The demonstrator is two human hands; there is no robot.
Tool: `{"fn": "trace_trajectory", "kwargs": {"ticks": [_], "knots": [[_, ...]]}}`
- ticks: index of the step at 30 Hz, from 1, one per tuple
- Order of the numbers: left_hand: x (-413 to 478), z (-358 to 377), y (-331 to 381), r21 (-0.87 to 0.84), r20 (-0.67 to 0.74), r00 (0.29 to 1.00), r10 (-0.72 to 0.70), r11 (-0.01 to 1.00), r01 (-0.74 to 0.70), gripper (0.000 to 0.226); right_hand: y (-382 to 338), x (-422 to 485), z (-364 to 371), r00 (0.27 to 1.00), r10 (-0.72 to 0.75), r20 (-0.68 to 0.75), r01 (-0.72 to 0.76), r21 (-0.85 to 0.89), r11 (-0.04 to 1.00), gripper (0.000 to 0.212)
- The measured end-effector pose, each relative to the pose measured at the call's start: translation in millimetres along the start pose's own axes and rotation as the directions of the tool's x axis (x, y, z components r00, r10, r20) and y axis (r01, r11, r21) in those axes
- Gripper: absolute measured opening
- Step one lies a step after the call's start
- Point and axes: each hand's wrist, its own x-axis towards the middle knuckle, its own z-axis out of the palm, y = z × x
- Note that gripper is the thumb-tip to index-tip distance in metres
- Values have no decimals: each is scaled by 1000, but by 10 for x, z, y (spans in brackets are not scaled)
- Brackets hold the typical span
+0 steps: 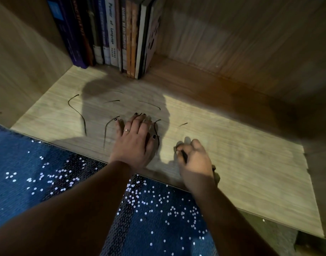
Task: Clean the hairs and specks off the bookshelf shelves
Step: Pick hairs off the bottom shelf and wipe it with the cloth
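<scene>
- My left hand [135,137] lies flat on the shelf [241,156], fingers straight and spread.
- My right hand [194,161] is curled — its fingers pinch a dark hair [184,156].

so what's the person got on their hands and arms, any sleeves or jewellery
No sleeves are in view on either arm, and no watch or bracelet. The left hand wears a plain band ring on one finger and has dark polish on its nails. The right hand shows no ring, and most of its fingertips are hidden.
</scene>
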Motion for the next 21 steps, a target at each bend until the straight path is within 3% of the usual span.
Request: {"fn": "trace_trajectory", "kwargs": {"ticks": [7,21], "knots": [[-1,1,0,4,3,1000,2,1000,-2,66,1,-279,49,995,-99,-34,98,-20,995,16],[11,47,-28,27,-3,1000,6,1000,-6,62,89,1096,-95,998,39,-55,-45,-127,991,20]]}}
